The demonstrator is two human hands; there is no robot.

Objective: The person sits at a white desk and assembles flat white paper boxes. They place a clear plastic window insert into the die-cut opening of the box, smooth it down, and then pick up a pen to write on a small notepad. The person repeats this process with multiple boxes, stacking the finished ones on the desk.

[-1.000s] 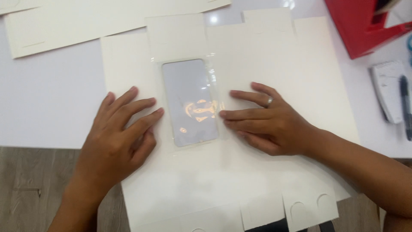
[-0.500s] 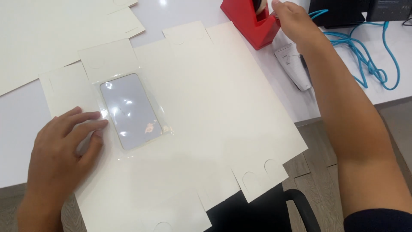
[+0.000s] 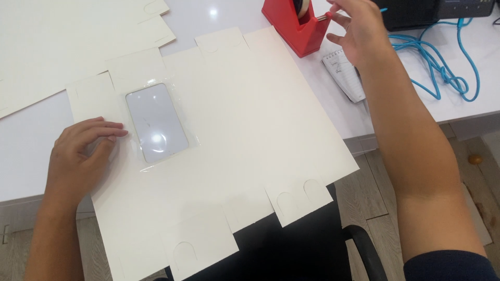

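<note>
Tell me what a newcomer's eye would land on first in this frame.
Probably the big cream die-cut cardboard sheet spread over the white table and overhanging its near edge, with a clear plastic window on its left part. The left hand presses flat beside that window, while the right hand reaches to the red tape dispenser at the top, near a tangled blue cable.

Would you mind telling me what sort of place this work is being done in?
Probably an office or craft desk: a white table carries a red tape dispenser, a small notepad and a blue cable, with flat cream card box blanks spread out and a black chair below.
</note>
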